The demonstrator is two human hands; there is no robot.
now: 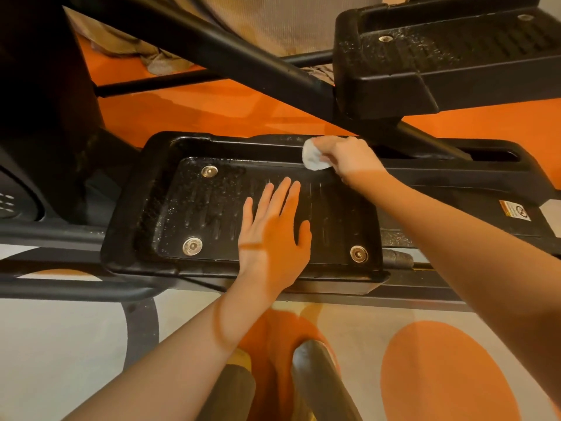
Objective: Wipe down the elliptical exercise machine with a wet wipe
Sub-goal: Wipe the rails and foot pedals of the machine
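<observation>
Near pedal [212, 208] runs left-right; right hand [349, 158] pinches wet wipe [312, 158] at far rim, probably touching; left hand [274, 235] flat, fingers straight, mid-tread.

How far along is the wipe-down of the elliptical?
Done, apparently: the right part of the near pedal looks cleaner than its speckled left part. In hand: right hand presses the wet wipe on the pedal's far rim while the left hand rests flat on the tread. Left: that dusty left part and the speckled far pedal.
</observation>
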